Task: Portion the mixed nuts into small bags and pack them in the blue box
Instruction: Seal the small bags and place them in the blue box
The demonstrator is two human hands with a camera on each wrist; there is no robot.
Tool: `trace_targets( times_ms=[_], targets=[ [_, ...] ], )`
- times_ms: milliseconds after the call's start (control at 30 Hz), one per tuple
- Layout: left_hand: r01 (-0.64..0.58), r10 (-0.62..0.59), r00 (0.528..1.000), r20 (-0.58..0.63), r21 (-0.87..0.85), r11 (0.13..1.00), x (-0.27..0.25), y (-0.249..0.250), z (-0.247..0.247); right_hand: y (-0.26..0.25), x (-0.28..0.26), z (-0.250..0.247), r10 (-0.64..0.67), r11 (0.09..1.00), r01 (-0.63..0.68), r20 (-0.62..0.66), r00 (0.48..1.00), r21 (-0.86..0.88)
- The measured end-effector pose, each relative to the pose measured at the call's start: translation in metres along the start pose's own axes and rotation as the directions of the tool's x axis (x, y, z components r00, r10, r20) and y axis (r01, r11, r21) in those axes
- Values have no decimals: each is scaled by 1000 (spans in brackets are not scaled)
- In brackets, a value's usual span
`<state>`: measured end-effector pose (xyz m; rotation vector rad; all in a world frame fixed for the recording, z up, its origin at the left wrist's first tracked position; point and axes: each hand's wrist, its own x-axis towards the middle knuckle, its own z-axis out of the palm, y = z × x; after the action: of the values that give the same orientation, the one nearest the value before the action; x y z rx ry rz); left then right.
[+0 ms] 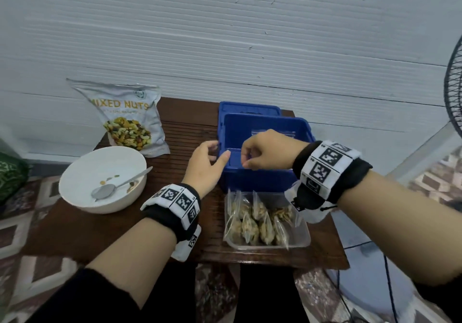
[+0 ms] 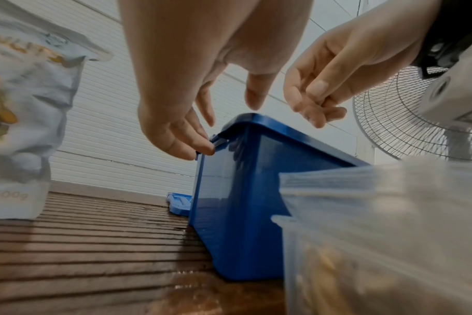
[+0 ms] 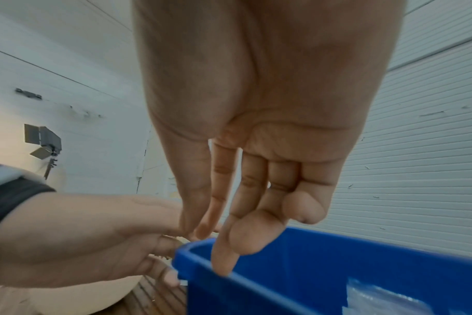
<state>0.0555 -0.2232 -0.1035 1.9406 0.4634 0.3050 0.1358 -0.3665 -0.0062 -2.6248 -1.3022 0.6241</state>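
- Grip on the left: the left hand (image 1: 203,167) is released, its relaxed fingers resting against the near left corner of the blue box (image 1: 257,180), seemingly to steady it.
- Grip on the right: the right hand (image 1: 268,151) hangs over the open box with its thumb and forefinger pressed together. I cannot tell whether they pinch a thin clear bag or nothing at all. A faint clear edge shows between the two hands in the head view.
- One blue box stands open at the back of the counter (image 1: 125,235), within reach of both hands and ready for packing. Its one lid (image 1: 250,107) lies behind it, out of the way.
- At least one flat clear bag (image 1: 272,132) lies inside the box, and it looks empty.
- One clear tray (image 1: 303,240) sits just in front of the box and holds the filled small bags (image 1: 252,225). They stand upright in two rows, so each can be lifted out by its top. I count about eight, but they overlap too much for an exact count.
- One mixed nuts pouch (image 1: 130,117) leans against the wall at the far left.
- One white bowl (image 1: 107,162) holds one spoon (image 1: 117,187) and only a few stray nuts, so portioning looks nearly finished and packing is the step left.
- One fan (image 1: 453,90) stands off to the right.
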Motion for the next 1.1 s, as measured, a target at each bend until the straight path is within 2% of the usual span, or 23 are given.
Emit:
trace_targets(
  times_ms=[167, 333, 400, 533, 633, 833, 1000, 1100],
  targets=[
    [103, -103, 995, -10, 26, 994, -39, -6, 1, -13, -23, 35, -50, 999, 50, 14, 999, -8],
    [192, -203, 972, 122, 93, 977, -73, -15, -7, -12, -33, 73, -14, 997, 14, 7, 1000, 77],
    [165, -193, 962, 192, 154, 974, -83, -17, -8, -6, -37, 83, 13, 995, -11, -18, 1000, 101],
    [93, -136, 961, 241, 181, 979, -94, -17, -4, 12, -48, 90, 150, 982, -140, -74, 986, 127],
    [83, -122, 963, 240, 166, 983, -95, -17, -1, 30, -62, 92, 281, 956, -265, -126, 952, 129],
    [70, -111, 968, 226, 183, 981, -93, -18, 4, 60, -81, 103, 498, 867, -484, -233, 835, 118],
    [72, -112, 969, 220, 180, 981, -92, -18, 6, 65, -85, 113, 586, 811, -548, -300, 753, 207],
    [75, -114, 969, 220, 178, 981, -91, -18, 7, 65, -81, 117, 595, 803, -534, -299, 746, 265]
  ],
)
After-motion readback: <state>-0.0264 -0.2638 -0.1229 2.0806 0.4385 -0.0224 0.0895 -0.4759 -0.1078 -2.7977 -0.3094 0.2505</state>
